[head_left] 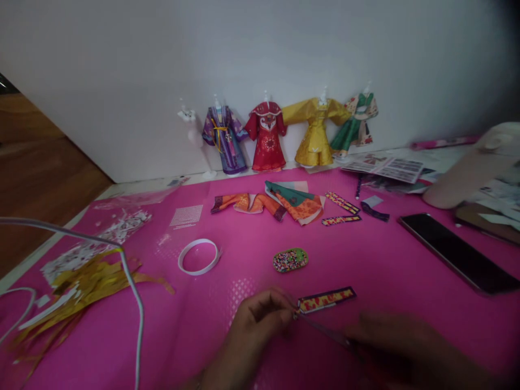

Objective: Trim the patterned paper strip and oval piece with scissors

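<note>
Patterned strip (327, 299) lies toward the near edge of the pink tabletop (239, 244), well in from the left edge; its right end sits a touch farther from the near edge than its left. Looks thin and flat with a dark border — I'd expect near weightless, bendy, easy to crease at the ends. Take it by the long borders, fingertips only, light pressure.

Left hand (260, 319): grip pinched, thumb to finger, on a small bit (296, 315) at the strip's left end. From where I stand, can't tell if that bit is joined to the strip. Tiny, so probably quick to slip — fine points would suit it better than skin.

Right hand (394, 336): grip wrapped round a slim tool (330, 331), tip at the left fingertips. Too blurred to call tweezers or scissors. Oval bead holder (290, 260) is just beyond the strip.
</note>
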Demonstrator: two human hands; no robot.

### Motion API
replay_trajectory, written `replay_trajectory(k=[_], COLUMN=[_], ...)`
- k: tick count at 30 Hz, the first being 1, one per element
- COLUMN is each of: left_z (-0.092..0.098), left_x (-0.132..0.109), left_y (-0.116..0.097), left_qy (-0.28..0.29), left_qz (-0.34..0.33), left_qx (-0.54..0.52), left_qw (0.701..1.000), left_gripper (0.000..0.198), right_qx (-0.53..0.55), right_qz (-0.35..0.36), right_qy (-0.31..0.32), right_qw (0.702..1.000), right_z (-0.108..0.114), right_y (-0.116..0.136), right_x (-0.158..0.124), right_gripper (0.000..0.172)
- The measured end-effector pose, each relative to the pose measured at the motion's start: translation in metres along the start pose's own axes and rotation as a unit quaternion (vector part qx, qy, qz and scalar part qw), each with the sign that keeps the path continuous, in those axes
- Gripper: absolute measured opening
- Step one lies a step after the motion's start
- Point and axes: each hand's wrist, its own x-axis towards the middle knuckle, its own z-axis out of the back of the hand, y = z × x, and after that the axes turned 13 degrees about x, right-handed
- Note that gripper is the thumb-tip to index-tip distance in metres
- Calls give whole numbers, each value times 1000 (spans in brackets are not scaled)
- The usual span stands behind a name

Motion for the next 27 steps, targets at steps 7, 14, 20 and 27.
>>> replay_trajectory(k=[7,14,20,27], left_z=[0,0,0,-1], left_x=[0,4,4,3], left_y=[1,-2,0,-1], left_qy=[0,4,-16,-31], left_qz=[0,-23,-20,-15], left_qx=[-8,19,23,32], left_qw=[1000,1000,999,999], left_gripper=[14,18,18,12], right_qx=[-7,-19,-19,-53], right_qz=[-7,-17,4,27], right_qy=[-7,9,3,-4], right_qw=[1000,1000,1000,998], right_z=[-3,-3,-2,-1], right_y=[-5,-3,0,-3], right_x=[-4,-4,0,1], right_gripper=[31,25,21,38])
